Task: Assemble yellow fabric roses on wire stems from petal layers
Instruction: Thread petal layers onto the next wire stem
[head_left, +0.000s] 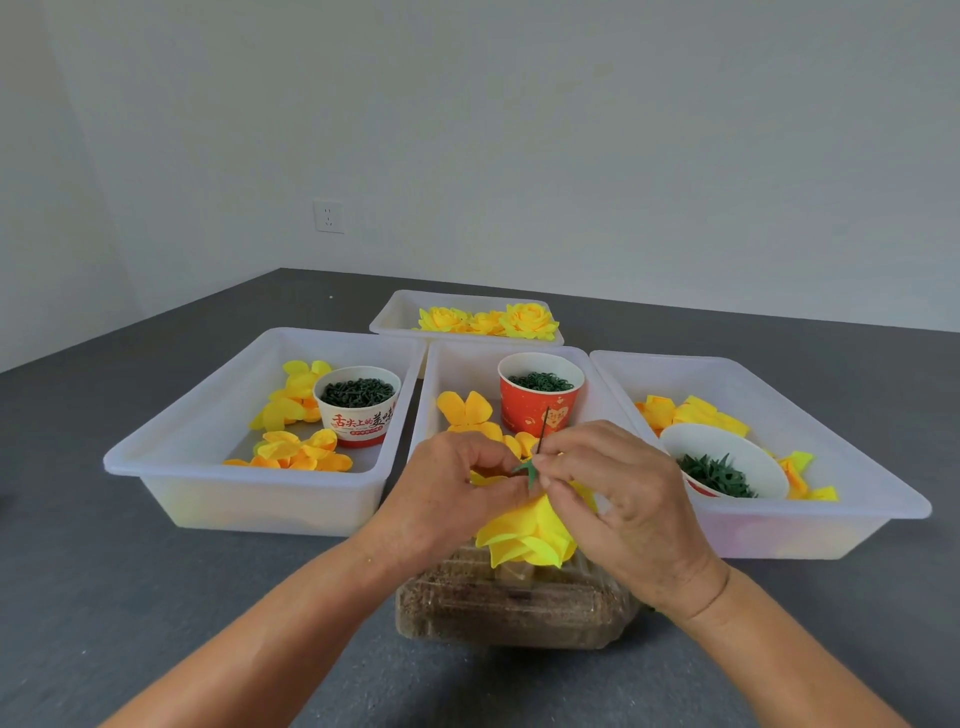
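Head view: left hand (457, 488) and right hand (613, 488) close together above near edge of middle tray (431, 395). Both pinch yellow rose (530, 535), held blossom-down, with green calyx (527, 470) at base; thin wire stem (544, 428) pokes up between fingertips. Clear plastic box (514, 608) on grey counter (130, 571) right under rose. Red cup (537, 410) of green rings in middle tray. Left tray (208, 415) holds petal layers (298, 449) and white cup (358, 410). Right tray (831, 441) holds white bowl (727, 452) of green bits. Far tray (400, 312) holds finished roses (488, 319).
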